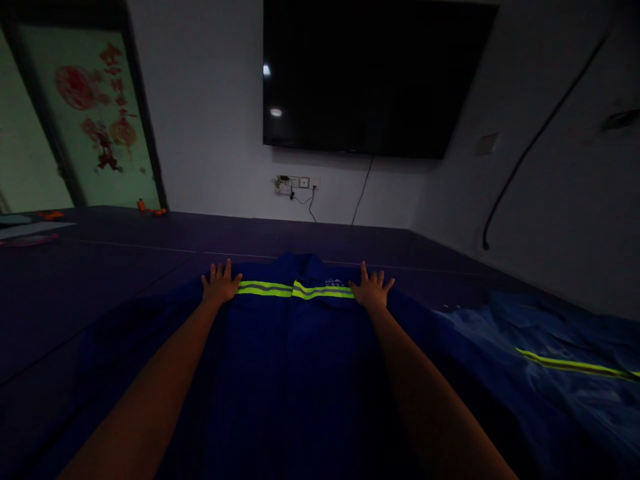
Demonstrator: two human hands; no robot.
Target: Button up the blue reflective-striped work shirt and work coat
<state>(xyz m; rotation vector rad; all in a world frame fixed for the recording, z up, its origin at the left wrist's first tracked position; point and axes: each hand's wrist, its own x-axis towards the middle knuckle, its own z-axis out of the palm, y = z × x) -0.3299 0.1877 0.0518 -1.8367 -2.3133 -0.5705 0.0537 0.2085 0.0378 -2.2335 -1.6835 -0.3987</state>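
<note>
A dark blue work jacket point(290, 360) lies spread out front side up, its collar at the far end and its sleeves reaching out to both sides. Across its chest runs a yellow-green reflective strip point(265, 288), with small pale lettering above it on the right. My left hand point(221, 285) rests flat with fingers spread on the jacket's left shoulder area, at the strip's end. On the opposite shoulder area, my right hand point(371, 289) also presses flat, fingers apart, at the strip's other end. Neither hand grips the cloth. The jacket's lower part is very dark.
To the right lies a second blue garment point(555, 347) with a yellow-green strip. Beneath is a dark purple floor or mat surface point(150, 233). A large television point(370, 80) hangs on the wall above sockets and cables. Small orange items point(150, 210) sit near the glass door point(95, 113).
</note>
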